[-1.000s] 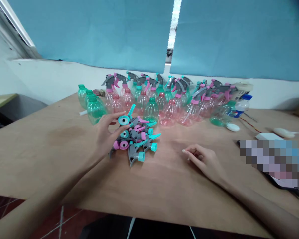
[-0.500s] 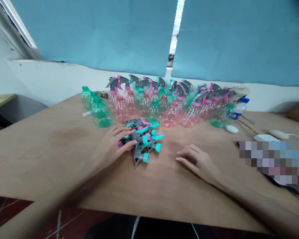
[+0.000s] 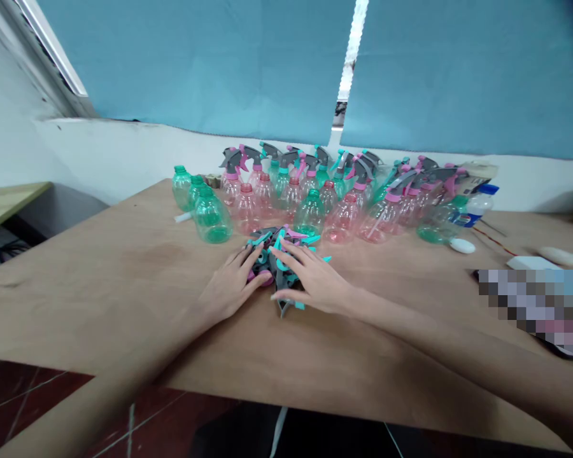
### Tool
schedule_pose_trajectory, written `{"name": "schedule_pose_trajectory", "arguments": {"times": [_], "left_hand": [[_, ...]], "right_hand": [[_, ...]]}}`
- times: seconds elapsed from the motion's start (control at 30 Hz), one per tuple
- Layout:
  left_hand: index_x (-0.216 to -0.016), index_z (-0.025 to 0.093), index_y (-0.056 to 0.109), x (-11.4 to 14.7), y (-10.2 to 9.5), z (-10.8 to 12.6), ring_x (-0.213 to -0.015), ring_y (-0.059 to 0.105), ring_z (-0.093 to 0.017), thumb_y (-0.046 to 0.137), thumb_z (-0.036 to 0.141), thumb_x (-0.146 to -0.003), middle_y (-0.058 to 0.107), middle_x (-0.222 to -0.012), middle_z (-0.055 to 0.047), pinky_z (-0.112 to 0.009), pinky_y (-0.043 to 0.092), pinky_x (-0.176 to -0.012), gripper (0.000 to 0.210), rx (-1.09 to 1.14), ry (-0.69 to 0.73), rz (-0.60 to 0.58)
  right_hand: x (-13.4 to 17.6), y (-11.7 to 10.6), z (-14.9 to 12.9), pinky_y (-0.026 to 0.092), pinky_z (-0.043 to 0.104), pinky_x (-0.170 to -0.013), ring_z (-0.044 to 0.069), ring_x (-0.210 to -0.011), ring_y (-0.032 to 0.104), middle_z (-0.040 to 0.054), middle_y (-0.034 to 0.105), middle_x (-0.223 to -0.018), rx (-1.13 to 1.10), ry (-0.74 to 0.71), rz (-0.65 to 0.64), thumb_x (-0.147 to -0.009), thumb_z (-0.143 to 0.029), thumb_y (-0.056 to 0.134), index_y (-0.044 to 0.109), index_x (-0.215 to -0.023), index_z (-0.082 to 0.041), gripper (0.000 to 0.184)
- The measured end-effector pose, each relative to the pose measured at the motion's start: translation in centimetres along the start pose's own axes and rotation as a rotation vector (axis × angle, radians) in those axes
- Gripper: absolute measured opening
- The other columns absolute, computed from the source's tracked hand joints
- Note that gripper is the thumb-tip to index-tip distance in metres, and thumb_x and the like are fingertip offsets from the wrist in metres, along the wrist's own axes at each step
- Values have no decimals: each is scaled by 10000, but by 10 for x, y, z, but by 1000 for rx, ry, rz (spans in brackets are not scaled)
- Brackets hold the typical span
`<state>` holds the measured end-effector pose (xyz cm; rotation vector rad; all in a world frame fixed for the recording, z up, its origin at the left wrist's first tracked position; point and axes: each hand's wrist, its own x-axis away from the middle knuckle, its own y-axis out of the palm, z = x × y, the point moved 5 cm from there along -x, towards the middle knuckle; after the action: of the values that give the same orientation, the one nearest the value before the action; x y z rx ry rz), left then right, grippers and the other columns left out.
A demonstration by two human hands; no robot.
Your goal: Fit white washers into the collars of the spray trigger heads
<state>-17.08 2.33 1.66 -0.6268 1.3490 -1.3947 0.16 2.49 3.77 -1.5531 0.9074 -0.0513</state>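
Observation:
A heap of loose trigger spray heads (image 3: 281,278), grey with turquoise and pink parts, lies on the wooden table. On its left side rests my left hand (image 3: 232,282), fingers spread and touching the heap. My right hand (image 3: 315,278) lies over the heap's right side with its fingers apart, hiding several of the heads. Neither hand is closed round anything. Just behind the heap stand open bottles without heads: a green bottle (image 3: 212,217), a pink bottle (image 3: 247,211) and another green bottle (image 3: 309,215) among them.
Farther back are several bottles with spray heads fitted, such as a pink spray bottle (image 3: 383,216). To the right are a blue-capped bottle (image 3: 480,205), a white oval object (image 3: 462,245) and a pixelated area (image 3: 539,305). The table's front edge (image 3: 248,401) runs below my forearms.
My right hand has moved left from the bare table onto the spray heads. My left hand stays at the heap, its fingers more spread. The whole view has shifted slightly.

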Motion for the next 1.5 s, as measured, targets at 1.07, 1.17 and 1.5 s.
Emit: {"name": "schedule_pose_trajectory", "arguments": {"times": [1.07,1.17,1.5], "left_hand": [[-1142,192,576,12,0,83,-1096,535,-254,495,315,-927,602,-1186,-81,-420,439,-942,261,4,363,-50],[-1089,193,589,12,-8,84,-1079,541,-266,517,331,-911,612,-1155,-84,-427,446,-926,236,6,347,-47],[-1077,276,589,-8,-50,135,-970,605,-250,515,450,-882,650,-1069,-24,-365,507,-786,272,183,272,-92]], "right_hand": [[49,-50,25,474,423,-911,245,-1060,568,97,604,-1107,-46,180,13,-899,-356,522,519,-1103,-183,267],[78,-60,28,480,425,-909,244,-1064,569,97,604,-1119,-55,206,-58,-895,-297,522,533,-1078,-188,214],[141,-92,49,470,453,-938,254,-1131,556,93,576,-1228,-186,371,-102,-849,-397,590,482,-1202,-219,410]]}}
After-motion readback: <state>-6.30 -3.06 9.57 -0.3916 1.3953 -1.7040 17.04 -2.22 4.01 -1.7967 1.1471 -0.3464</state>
